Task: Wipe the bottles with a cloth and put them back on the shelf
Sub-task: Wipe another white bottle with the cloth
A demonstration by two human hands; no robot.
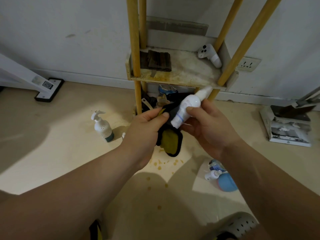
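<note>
Gripping the bottle (186,108) in right hand (208,126) and the cloth (170,142) in left hand (146,129) (wrapped at its base), so just twist slowly.

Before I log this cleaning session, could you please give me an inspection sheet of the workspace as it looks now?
Surface: beige floor, yellow spots below the hands.
Job's things: white bottle held up, black-and-yellow cloth against it; pump bottle standing on the floor; shelf board stained.
Clutter: white controller and dark folded cloth on the shelf board.
Grippers: left hand grips the black-and-yellow cloth; right hand grips the white bottle.
Cables: nothing seen.
Surroundings: wall socket right of the shelf.
</note>
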